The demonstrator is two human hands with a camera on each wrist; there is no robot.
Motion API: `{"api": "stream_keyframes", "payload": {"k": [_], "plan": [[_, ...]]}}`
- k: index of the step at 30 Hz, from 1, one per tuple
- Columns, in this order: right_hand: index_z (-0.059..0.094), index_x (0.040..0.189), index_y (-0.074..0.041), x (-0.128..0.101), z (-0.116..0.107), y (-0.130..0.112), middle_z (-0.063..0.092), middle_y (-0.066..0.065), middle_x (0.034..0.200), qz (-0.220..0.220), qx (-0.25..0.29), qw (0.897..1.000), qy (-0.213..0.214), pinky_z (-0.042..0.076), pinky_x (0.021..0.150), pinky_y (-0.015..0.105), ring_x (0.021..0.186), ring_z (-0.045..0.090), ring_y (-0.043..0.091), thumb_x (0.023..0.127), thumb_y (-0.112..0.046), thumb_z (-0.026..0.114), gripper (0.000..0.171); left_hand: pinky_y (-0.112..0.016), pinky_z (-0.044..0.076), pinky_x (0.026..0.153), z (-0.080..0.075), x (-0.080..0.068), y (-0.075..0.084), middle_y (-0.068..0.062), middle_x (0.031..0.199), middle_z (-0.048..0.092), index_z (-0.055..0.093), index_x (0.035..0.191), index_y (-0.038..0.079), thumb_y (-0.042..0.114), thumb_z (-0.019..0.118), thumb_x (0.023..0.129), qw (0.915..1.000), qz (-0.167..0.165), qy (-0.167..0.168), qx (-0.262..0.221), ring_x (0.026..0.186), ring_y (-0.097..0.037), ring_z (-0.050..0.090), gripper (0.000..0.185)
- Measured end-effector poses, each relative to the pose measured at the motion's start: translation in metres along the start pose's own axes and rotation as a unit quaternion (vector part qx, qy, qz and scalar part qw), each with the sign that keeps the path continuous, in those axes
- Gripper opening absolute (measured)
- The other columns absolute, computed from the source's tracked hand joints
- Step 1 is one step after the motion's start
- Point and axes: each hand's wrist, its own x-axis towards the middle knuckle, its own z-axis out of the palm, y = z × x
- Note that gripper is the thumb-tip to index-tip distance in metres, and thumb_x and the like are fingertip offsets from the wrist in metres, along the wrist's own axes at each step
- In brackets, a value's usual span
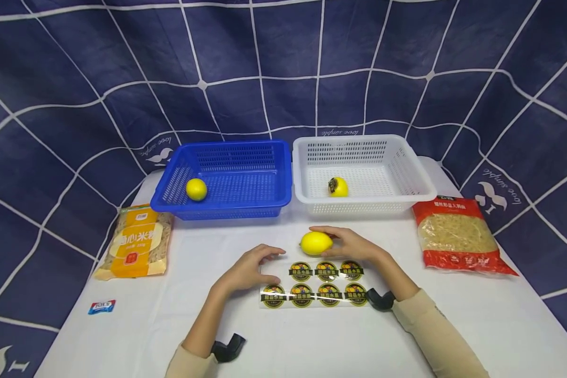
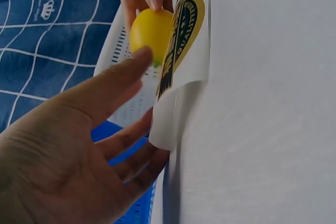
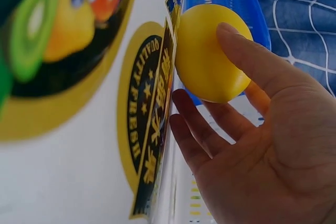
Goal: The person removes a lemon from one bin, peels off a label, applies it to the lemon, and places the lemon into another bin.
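White-clothed table [image 1: 274, 341], navy gridded curtain [image 1: 288, 47] far; my right hand [image 1: 352, 245] grips a yellow oval lemon [image 1: 314, 243], probably for steadiness, by the clear sticker sheet's [image 1: 314, 284] far edge; left hand [image 1: 251, 269], fingers loose, at its left end

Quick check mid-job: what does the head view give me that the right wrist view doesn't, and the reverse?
Only the head view: the orange bag, the red bag, the small packet, and the loose lemon lying in the blue basket.

Only the right wrist view: the palm side of the right hand, and a sticker close enough to read QUALITY FRESH.

Both: the right hand holding a held lemon, stickers on the clear sheet, part or all of the blue basket, and the gridded cloth.
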Motion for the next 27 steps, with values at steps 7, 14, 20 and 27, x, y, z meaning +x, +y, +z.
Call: {"api": "stream_keyframes", "payload": {"k": [7,14,20,27], "plan": [[0.042,0.139,-0.013,-0.006,-0.002,-0.001,0.047,0.002,0.136,0.001,-0.004,1.000,0.003,0.035,0.103,0.042,0.119,0.047,0.021,0.081,-0.021,0.073,0.067,-0.039,0.041,0.088,0.007,0.000,-0.002,0.002,0.103,0.057,0.061,0.122,0.017,0.034,0.079,0.071,0.9985,-0.016,-0.013,0.050,0.097,-0.016,0.049,0.057],[0.032,0.144,-0.018,-0.017,-0.005,-0.005,0.048,0.007,0.134,0.033,-0.036,0.998,0.031,0.035,0.101,0.049,0.117,0.048,0.025,0.078,-0.029,0.075,0.079,-0.036,0.042,0.086,0.010,0.001,-0.002,0.005,0.099,0.055,0.062,0.120,0.018,0.043,0.077,0.071,0.9977,-0.022,-0.006,0.063,0.095,-0.014,0.048,0.057],[0.023,0.146,-0.022,-0.040,-0.010,-0.015,0.048,0.010,0.133,0.078,-0.059,0.994,0.058,0.032,0.102,0.052,0.120,0.045,0.029,0.073,-0.032,0.079,0.093,-0.037,0.042,0.089,0.012,-0.001,0.000,0.005,0.100,0.054,0.063,0.119,0.018,0.046,0.079,0.067,0.9973,-0.028,-0.011,0.066,0.098,-0.014,0.048,0.061],[0.039,0.139,-0.008,-0.059,-0.005,-0.018,0.056,0.008,0.120,0.078,-0.100,0.992,0.023,0.038,0.097,0.047,0.110,0.050,0.025,0.069,-0.030,0.081,0.084,-0.036,0.041,0.091,0.009,0.000,-0.004,0.006,0.100,0.054,0.064,0.115,0.021,0.043,0.083,0.062,0.9967,-0.029,-0.006,0.075,0.100,-0.014,0.046,0.060]]}}
